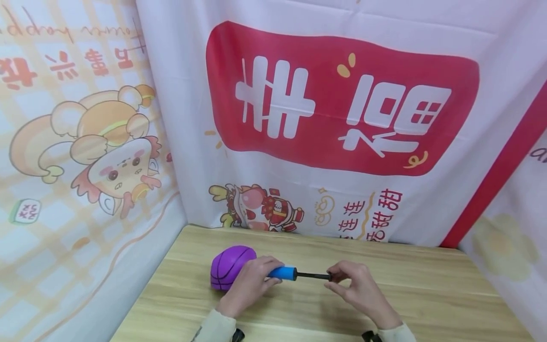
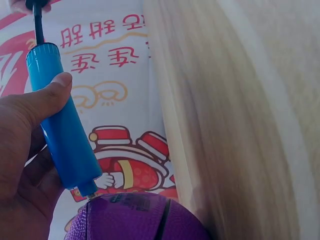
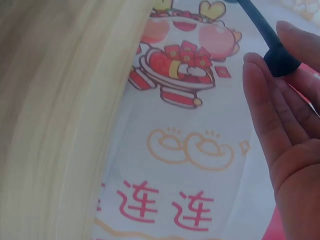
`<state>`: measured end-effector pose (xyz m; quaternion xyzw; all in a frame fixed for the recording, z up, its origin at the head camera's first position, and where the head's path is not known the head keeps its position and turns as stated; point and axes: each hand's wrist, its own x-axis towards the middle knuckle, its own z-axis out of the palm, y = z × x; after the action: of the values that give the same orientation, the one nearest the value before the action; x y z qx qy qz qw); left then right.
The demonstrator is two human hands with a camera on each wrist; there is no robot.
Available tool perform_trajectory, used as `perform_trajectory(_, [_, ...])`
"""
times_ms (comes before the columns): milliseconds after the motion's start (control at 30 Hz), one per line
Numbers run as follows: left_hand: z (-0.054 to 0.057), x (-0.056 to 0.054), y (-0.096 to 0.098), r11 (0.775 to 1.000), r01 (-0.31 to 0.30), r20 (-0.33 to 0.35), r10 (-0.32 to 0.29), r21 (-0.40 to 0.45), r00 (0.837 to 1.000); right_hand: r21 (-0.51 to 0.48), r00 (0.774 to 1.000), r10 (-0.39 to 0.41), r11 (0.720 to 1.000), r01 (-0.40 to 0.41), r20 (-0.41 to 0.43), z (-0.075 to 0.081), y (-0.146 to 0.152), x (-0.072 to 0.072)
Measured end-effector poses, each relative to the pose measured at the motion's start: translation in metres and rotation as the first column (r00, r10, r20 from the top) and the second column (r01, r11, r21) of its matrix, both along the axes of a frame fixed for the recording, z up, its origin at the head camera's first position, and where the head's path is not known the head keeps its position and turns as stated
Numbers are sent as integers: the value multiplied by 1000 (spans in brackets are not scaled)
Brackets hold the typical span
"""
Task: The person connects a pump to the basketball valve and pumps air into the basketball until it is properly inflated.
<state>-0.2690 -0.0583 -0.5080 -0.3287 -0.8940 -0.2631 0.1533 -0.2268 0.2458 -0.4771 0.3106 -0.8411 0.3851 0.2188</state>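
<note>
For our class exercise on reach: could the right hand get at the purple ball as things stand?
Probably not directly: the right hand holds the black handle, while the left hand and blue pump lie between it and the purple ball.

Worktop: pale, wood-grained. White cloth hangs behind it, printed with a red panel bearing large white characters turned sideways; below, a cartoon figure and smaller red characters. Left: yellow-checked cloth with orange cartoon creature. Right: red stripe, then faint flower print.
</note>
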Motion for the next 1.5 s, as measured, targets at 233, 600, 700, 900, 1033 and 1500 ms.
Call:
perform_trajectory(233, [-3, 1, 6, 999, 27, -24, -28, -19, 999, 9, 994, 62, 998, -62, -94, -10, -18, -5])
perform_trajectory(600, [-7, 3, 13, 997, 76, -83, -75, 4, 994, 47, 997, 43, 998, -40, -72, -19, -39, -7])
perform_trajectory(700, [-7, 4, 12, 997, 77, -82, -77, -4, 994, 60, 1000, 17, 998, -16, -16, -20, -40, -5])
perform_trajectory(900, [-5, 5, 9, 994, 99, -74, -102, -41, 992, 89, 1000, -4, 996, 2, 17, -20, -35, 1])
perform_trajectory(1033, [-4, 5, 7, 994, 103, -74, -106, -45, 992, 80, 999, -7, 997, 11, -42, -21, -26, 5])
perform_trajectory(1500, [-8, 5, 7, 994, 98, -67, -101, -56, 993, 7, 995, 0, 1000, 0, -103, -22, 11, 16])
